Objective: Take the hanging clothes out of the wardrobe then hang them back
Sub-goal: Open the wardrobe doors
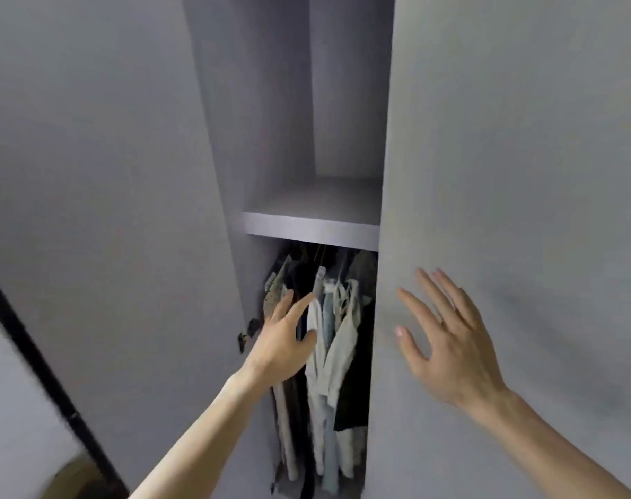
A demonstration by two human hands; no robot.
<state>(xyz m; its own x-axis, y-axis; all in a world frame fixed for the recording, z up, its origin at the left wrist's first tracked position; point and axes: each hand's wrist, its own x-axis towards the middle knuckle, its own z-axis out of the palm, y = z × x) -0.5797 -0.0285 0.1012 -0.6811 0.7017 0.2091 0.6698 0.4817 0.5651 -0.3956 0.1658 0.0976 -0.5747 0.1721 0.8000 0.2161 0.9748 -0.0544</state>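
Wardrobe, task at outset: hanging clothes all on the rail under the shelf, none removed; left hand grip spread, reaching among them; right hand grip spread over the right door; removal and rehanging both outstanding.

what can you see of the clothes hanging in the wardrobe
The hanging clothes fill the open section under the grey shelf, packed close on hangers: white, pale blue and beige pieces, darker ones behind and at right. They hang straight down. The left hand reaches in at their tops, fingers straight; contact is unclear.
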